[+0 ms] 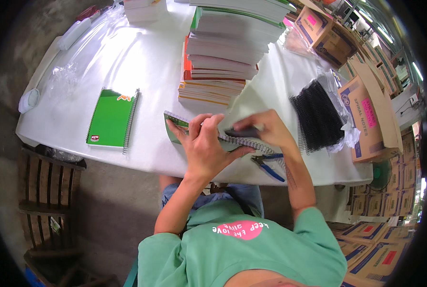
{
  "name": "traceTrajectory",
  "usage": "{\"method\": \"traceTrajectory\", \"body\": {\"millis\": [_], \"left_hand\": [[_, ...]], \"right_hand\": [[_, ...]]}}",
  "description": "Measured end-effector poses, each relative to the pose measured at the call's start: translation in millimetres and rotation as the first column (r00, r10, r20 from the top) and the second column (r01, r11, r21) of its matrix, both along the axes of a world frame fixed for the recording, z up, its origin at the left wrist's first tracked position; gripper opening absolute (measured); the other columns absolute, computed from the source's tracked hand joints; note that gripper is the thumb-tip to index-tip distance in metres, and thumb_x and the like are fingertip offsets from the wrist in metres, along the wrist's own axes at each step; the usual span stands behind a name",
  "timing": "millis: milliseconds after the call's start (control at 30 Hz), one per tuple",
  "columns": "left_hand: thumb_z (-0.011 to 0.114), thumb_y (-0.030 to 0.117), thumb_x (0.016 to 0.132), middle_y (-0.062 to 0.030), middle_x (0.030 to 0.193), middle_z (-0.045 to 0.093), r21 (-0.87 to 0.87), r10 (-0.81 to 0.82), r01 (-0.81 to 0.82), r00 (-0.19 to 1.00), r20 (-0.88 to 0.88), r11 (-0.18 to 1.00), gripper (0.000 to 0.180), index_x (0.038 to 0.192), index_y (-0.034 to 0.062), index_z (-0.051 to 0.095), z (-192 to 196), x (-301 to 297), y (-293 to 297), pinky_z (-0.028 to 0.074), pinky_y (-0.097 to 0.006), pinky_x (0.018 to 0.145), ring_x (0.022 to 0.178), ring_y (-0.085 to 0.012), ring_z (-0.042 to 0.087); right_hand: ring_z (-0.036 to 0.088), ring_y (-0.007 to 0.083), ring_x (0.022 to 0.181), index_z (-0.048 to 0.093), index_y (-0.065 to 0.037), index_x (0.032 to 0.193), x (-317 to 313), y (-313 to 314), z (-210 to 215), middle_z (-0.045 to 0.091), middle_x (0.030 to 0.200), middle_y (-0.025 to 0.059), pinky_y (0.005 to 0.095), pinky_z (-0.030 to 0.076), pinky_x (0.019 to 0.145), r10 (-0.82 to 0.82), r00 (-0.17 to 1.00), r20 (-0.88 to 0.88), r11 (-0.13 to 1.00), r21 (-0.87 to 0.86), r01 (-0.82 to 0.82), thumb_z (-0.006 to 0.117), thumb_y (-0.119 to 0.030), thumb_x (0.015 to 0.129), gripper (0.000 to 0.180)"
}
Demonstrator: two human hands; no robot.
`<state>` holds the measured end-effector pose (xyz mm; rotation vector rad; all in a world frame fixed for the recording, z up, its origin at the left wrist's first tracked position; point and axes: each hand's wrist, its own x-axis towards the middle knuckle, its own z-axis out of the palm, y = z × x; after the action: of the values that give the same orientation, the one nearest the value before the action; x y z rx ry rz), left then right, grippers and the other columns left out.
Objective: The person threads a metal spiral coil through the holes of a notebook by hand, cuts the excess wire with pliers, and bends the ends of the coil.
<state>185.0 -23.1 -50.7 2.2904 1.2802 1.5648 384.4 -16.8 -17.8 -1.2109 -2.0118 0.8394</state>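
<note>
My left hand (pixel 201 146) grips a small notebook (pixel 172 132) with a green cover, held up on edge above the table's near side. A wire spiral coil (pixel 246 142) runs from the notebook's edge toward the right, its loose end trailing beneath my right forearm. The fingers of my right hand (pixel 269 126) are closed round a dark, oblong thing (pixel 242 133) laid against the coil; motion blurs it, so its kind is unclear. Close below that hand, blue-handled pliers (pixel 269 168) lie on the tabletop. My left palm hides most of the notebook.
A spiral-bound green notebook (pixel 109 118) lies at the left. Tall stacked paper books (pixel 223 55) rise straight ahead. To the right are a heap of black spiral coils (pixel 317 115) and an open carton (pixel 362 122). A slatted wooden chair (pixel 48 191) stands at the lower left.
</note>
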Motion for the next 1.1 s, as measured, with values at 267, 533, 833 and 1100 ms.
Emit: {"method": "traceTrajectory", "body": {"millis": [267, 533, 833, 1100], "left_hand": [[0.076, 0.068, 0.042, -0.0014, 0.096, 0.053, 0.026, -0.092, 0.095, 0.992, -0.081, 0.995, 0.088, 0.106, 0.0118, 0.056, 19.0, -35.1, 19.8, 0.005, -0.074, 0.097, 0.112, -0.0271, 0.048], [0.088, 0.043, 0.041, -0.0083, 0.089, 0.045, 0.117, -0.136, 0.132, 0.991, 0.023, 0.984, 0.059, 0.064, 0.0059, 0.049, -1.6, -54.2, 40.0, 0.045, -0.040, 0.062, 0.083, -0.0281, 0.045], [0.092, 0.041, 0.042, -0.0128, 0.111, 0.037, 0.068, -0.101, 0.084, 0.950, 0.294, 0.994, 0.074, 0.093, 0.0087, 0.050, -26.4, -44.4, 36.2, 0.046, -0.037, 0.068, 0.099, -0.0295, 0.048], [0.093, 0.040, 0.041, -0.0096, 0.097, 0.039, 0.093, -0.225, 0.205, 0.907, 0.357, 0.974, 0.079, 0.093, 0.0089, 0.043, -32.0, -34.9, 48.2, 0.043, -0.032, 0.069, 0.091, -0.0225, 0.044]], "right_hand": [[0.067, 0.0224, 0.092, 0.070, 0.001, 0.096, -6.6, -2.5, -8.9, 0.069, 0.100, 0.0149, 0.0283, 0.050, 0.085, -0.225, 0.940, -0.257, 0.969, -0.157, 0.190, 0.058, 0.012, 0.066, 0.034], [0.068, 0.0240, 0.089, 0.071, 0.000, 0.089, -22.7, 3.9, -0.1, 0.070, 0.094, 0.0156, 0.0300, 0.052, 0.083, 0.034, 0.920, -0.390, 0.998, -0.026, -0.048, 0.063, 0.004, 0.072, 0.019], [0.068, 0.0247, 0.088, 0.071, 0.000, 0.093, -19.7, 11.7, 7.5, 0.069, 0.096, 0.0175, 0.0343, 0.052, 0.085, 0.240, 0.740, -0.628, 0.956, 0.022, -0.292, 0.062, 0.003, 0.067, 0.027], [0.067, 0.0268, 0.091, 0.070, 0.000, 0.094, -28.9, 35.6, -1.8, 0.069, 0.098, 0.0189, 0.0346, 0.053, 0.083, 0.139, 0.980, -0.145, 0.988, -0.047, -0.147, 0.066, -0.003, 0.070, 0.025]]}}
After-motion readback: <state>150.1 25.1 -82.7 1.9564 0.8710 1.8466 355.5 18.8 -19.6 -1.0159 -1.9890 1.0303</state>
